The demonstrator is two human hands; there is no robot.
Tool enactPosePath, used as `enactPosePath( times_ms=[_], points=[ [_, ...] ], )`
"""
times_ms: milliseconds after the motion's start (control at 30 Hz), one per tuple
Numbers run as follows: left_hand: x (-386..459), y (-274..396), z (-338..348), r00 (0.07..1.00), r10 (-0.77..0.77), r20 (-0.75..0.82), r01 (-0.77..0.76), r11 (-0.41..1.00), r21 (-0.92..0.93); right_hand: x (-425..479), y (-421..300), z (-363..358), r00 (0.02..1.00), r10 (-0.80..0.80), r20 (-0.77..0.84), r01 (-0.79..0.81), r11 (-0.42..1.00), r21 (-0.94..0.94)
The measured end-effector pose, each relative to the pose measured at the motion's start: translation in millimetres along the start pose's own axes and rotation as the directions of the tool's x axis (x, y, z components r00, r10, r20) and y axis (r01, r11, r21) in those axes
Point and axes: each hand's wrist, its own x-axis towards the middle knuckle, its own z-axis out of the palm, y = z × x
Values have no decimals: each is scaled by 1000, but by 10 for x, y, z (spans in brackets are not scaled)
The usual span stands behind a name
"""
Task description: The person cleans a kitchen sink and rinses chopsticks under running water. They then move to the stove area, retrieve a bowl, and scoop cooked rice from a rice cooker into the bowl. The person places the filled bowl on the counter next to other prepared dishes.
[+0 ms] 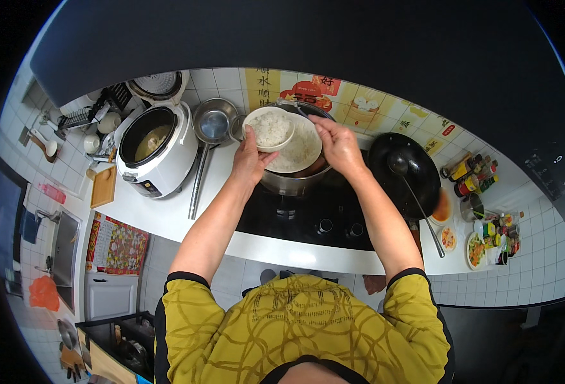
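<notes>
My left hand (251, 161) holds a small white bowl (288, 140) heaped with cooked white rice (272, 127), thumb over its rim. Just behind and to its right, a larger white bowl (317, 139) with more rice rests in the mouth of a steel pot (289, 185) on the black cooktop (306, 216). My right hand (339, 144) is closed around the thin dark handle of a utensil (301, 111), above the larger bowl's right rim. The utensil's far end points toward the small bowl, and its shape is hard to make out.
Left of the pot are a long-handled steel saucepan (213, 122) and a white electric cooker (167, 153), lid raised, with food in liquid. On the right, a black wok (383, 168) holds a ladle (409, 189). Beyond it stand plated food (476, 252) and seasoning bottles (469, 185). A dark hood (301, 38) overhangs the counter.
</notes>
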Motion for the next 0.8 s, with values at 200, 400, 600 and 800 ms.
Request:
enactPosePath(
  times_ms=[200, 400, 600, 800],
  points=[
    [4, 75, -178, 996, 10, -84, -12, 1000, -19, -200, 335, -147, 976, -36, 213, 73, 984, -165],
    [43, 57, -285, 998, 21, -65, -21, 1000, -1, -247, 348, -15, 879, -15, 476, 174, 940, -292],
    [24, 79, -318, 997, -26, -66, 30, 998, 59, -135, 539, -88, 864, 13, 503, 260, 844, -469],
    [11, 60, -285, 997, 1, -75, 4, 998, 55, -42, 873, -184, 902, 94, 421, 18, 967, -255]
  ],
)
